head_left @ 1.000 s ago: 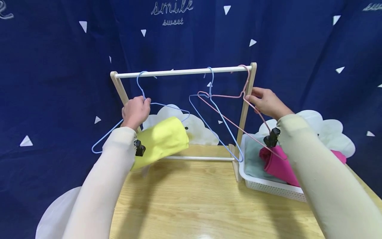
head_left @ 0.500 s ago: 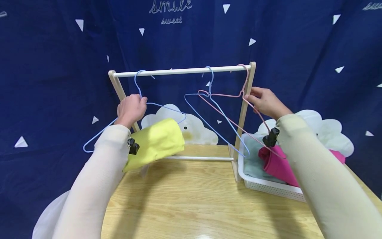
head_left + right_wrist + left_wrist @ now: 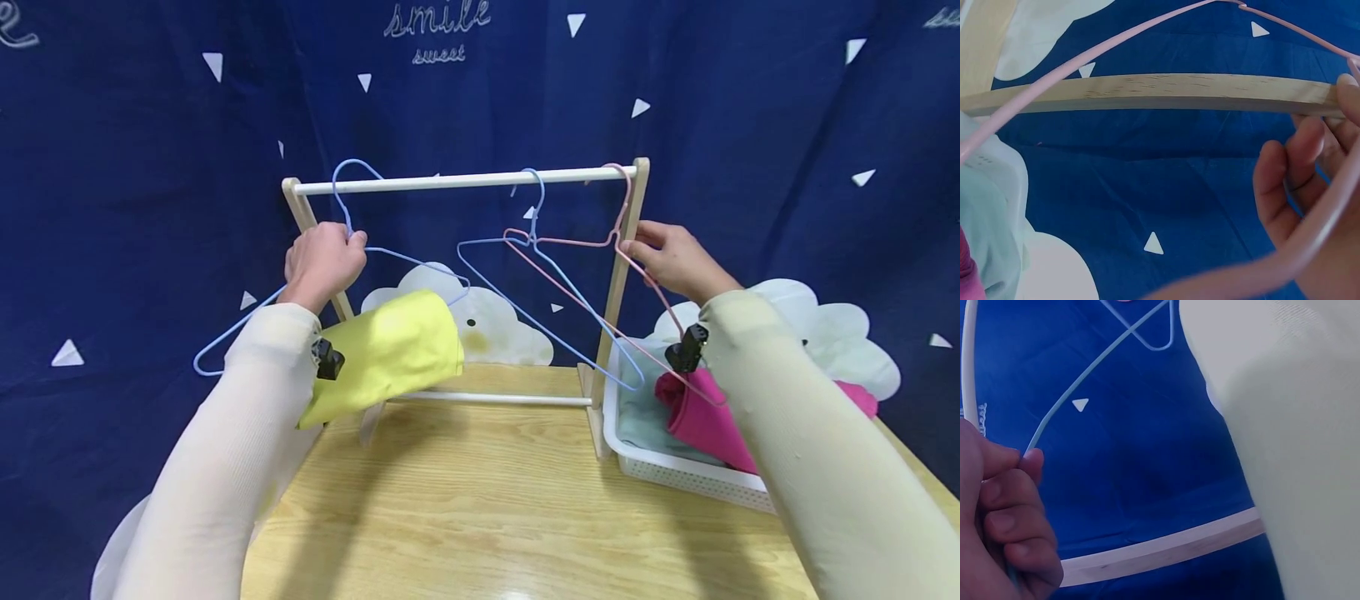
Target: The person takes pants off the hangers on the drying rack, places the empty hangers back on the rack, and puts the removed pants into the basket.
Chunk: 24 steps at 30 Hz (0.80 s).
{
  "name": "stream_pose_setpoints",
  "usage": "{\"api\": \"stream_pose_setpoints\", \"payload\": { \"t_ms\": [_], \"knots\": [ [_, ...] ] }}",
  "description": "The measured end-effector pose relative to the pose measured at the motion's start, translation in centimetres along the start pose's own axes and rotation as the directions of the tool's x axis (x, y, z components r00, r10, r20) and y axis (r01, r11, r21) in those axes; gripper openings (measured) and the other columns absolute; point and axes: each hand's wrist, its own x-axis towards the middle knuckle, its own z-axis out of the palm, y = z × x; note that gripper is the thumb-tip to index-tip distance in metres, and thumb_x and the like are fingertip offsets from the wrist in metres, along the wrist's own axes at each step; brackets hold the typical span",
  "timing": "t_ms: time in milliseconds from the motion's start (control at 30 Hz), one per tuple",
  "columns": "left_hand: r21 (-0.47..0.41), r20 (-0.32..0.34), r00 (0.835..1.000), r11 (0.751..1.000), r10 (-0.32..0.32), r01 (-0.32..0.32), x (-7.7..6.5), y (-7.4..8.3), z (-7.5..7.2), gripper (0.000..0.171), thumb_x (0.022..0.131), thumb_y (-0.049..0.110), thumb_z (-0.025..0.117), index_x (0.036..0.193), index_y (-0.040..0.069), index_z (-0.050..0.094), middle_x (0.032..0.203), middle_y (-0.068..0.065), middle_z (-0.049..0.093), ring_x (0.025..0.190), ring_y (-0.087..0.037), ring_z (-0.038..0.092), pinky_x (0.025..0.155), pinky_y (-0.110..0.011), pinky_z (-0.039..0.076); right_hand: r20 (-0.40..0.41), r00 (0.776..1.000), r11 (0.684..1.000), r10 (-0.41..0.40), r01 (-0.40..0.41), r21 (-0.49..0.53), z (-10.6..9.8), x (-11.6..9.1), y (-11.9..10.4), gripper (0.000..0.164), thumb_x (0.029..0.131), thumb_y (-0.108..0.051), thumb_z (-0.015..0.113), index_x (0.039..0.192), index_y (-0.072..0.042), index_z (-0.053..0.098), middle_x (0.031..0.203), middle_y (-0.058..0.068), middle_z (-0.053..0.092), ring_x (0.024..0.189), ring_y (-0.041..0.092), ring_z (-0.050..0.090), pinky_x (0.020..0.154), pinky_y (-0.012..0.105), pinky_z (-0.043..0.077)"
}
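My left hand (image 3: 326,258) grips a blue clothes hanger (image 3: 1077,380) just below its hook. A yellow cloth (image 3: 393,354) is draped over this hanger's lower bar, partly behind my wrist. The top of the hook stands above the white rail (image 3: 465,180) of a small clothes rack. At the rack's other end, my right hand (image 3: 678,262) holds the wooden post (image 3: 1179,90), thumb on one side and fingers on the other. A pink hanger (image 3: 1085,58) hangs from the rail right beside that hand, its frame crossing in front of the fingers in the right wrist view.
Another blue hanger (image 3: 537,212) hangs askew on the rail, overlapping the pink one. A white basket (image 3: 697,487) stands right of the rack, with a grey-green cloth (image 3: 637,404) and a magenta cloth (image 3: 701,417) inside. The rack stands on a wooden table (image 3: 487,500) before a navy curtain (image 3: 150,208).
My left hand has moved left and then up with the blue hanger and yellow cloth, raising the hook above the rail. The other blue hanger has turned. My right hand stays at the post.
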Motion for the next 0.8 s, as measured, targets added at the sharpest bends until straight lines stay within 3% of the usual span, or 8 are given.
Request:
{"api": "stream_pose_setpoints", "payload": {
  "t_ms": [200, 467, 800],
  "knots": [
    [0.001, -0.002, 1.000, 1.000, -0.006, 0.006, -0.3, 0.1, -0.5, 0.048, 0.101, 0.035, 0.041, 0.060, 0.011, 0.044, 0.052, 0.001, 0.037, 0.055, -0.024, 0.046, 0.054, -0.035, 0.035, 0.014, 1.000, 1.000, 0.013, -0.013, 0.009, 0.0, 0.0, -0.3, 0.049, 0.104, -0.043, 0.043, 0.146, -0.018, 0.047, 0.136, 0.019, 0.056, 0.096, 0.031, 0.060, 0.085, 0.041, 0.050],
    [-0.020, -0.014, 1.000, 1.000, 0.001, -0.002, -0.7, 0.6, -0.8, 0.049, 0.103, 0.037, 0.041, 0.062, 0.010, 0.045, 0.053, 0.001, 0.038, 0.054, -0.023, 0.046, 0.054, -0.034, 0.035, 0.011, 1.000, 1.000, -0.002, 0.002, 0.003, 0.2, -0.1, -0.1, 0.048, 0.104, -0.043, 0.044, 0.144, -0.017, 0.048, 0.136, 0.018, 0.057, 0.093, 0.028, 0.061, 0.075, 0.029, 0.051],
    [-0.045, 0.000, 0.999, 0.998, 0.040, -0.040, -2.2, 0.9, -1.3, 0.050, 0.101, 0.037, 0.044, 0.059, 0.010, 0.045, 0.051, 0.002, 0.038, 0.051, -0.021, 0.045, 0.048, -0.032, 0.032, -0.002, 1.000, 1.000, -0.011, 0.011, -0.004, 0.1, 0.1, 0.1, 0.048, 0.104, -0.043, 0.042, 0.144, -0.016, 0.047, 0.126, 0.019, 0.059, 0.085, 0.025, 0.059, 0.071, 0.030, 0.049]
  ]
}}
